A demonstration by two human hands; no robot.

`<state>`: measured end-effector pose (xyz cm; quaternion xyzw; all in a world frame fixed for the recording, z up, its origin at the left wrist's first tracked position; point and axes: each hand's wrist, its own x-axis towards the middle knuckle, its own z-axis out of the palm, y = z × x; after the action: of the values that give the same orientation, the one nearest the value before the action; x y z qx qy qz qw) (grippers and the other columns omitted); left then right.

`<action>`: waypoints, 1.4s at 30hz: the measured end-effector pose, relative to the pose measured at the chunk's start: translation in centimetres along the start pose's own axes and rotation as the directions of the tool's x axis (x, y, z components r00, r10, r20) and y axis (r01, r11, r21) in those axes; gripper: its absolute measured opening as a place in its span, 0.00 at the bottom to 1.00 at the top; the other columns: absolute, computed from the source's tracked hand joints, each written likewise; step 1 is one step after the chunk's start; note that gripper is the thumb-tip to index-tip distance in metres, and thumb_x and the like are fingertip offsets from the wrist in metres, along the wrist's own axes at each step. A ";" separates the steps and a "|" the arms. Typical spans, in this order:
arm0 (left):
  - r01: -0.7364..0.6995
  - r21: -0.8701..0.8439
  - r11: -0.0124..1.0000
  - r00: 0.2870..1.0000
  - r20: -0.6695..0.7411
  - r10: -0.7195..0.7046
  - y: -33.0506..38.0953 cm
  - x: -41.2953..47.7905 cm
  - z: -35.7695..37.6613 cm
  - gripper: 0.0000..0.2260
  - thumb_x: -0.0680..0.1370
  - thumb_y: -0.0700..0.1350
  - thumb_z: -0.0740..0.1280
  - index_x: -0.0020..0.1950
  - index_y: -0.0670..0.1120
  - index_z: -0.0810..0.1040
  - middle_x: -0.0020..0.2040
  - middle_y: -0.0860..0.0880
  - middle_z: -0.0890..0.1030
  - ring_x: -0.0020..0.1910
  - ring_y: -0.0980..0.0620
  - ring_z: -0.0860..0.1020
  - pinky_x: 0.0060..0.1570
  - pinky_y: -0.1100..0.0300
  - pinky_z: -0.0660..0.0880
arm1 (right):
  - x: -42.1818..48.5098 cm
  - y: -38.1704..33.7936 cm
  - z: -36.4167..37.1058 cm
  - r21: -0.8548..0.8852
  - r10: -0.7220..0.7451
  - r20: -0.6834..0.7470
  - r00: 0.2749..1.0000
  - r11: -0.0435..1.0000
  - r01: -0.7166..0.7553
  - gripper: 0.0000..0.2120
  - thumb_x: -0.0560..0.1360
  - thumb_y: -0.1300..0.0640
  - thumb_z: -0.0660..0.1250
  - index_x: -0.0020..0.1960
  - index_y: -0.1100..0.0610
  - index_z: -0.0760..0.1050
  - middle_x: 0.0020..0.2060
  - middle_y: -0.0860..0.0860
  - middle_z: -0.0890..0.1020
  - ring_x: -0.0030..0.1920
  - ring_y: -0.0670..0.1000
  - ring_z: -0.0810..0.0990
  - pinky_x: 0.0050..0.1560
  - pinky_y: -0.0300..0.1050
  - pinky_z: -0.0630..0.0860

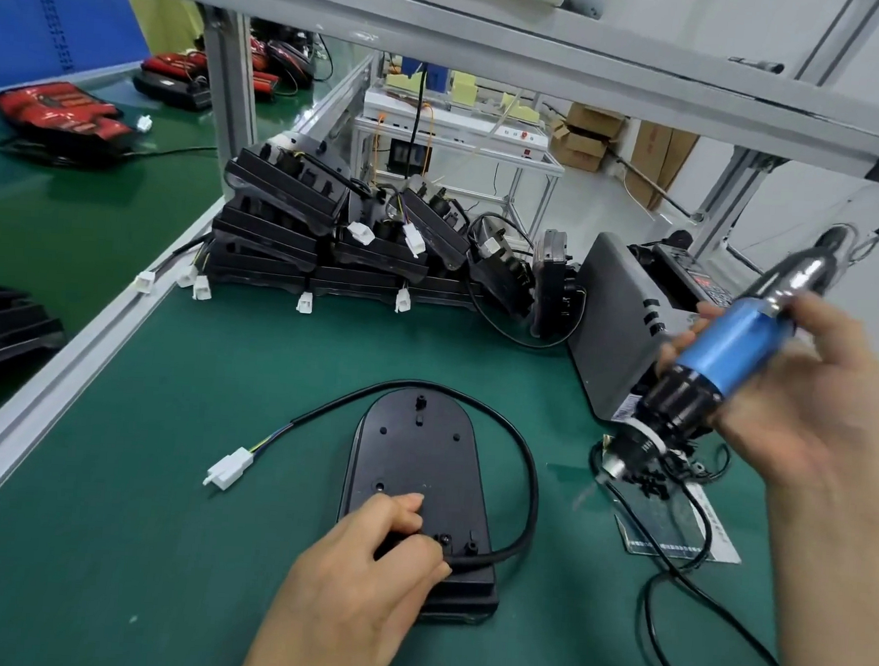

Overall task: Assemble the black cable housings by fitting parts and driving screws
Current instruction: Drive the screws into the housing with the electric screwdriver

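Observation:
A black oval cable housing (421, 465) lies flat on the green mat, back side up with screw holes showing. Its black cable (531, 472) loops round the right side and top and ends in a white connector (228, 469) on the left. My left hand (366, 570) rests on the housing's near end, fingers curled on the cable where it enters. My right hand (804, 401) grips a blue and black electric screwdriver (719, 360), held tilted in the air to the right, its tip (612, 467) pointing down-left above a small pile of black screws (649, 484).
A stack of black housings with white connectors (329, 243) stands at the back of the mat. A grey power unit (618, 323) sits at the right. A clear sheet (673, 522) lies under the screws. Aluminium frame posts (231, 88) rise behind, and a conveyor (74, 217) runs on the left.

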<state>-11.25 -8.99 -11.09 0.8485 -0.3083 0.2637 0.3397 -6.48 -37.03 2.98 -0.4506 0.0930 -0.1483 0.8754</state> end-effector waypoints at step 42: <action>0.036 -0.054 0.998 0.999 -0.008 -0.037 -0.1 -0.3 0.3 0.09 0.76 0.49 0.63 0.40 0.46 0.78 0.44 0.50 0.77 0.55 0.56 0.79 0.41 0.60 0.78 | -4.5 7.6 9.2 -0.160 -0.352 0.165 0.921 0.912 0.377 0.12 0.69 0.63 0.69 0.50 0.63 0.71 0.42 0.56 0.83 0.30 0.50 0.77 0.33 0.41 0.74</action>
<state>-11.31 -9.04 -11.55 0.8435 -0.2983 0.2528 0.3684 -6.60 -24.27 2.19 -0.5498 -0.0373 -0.2694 0.7898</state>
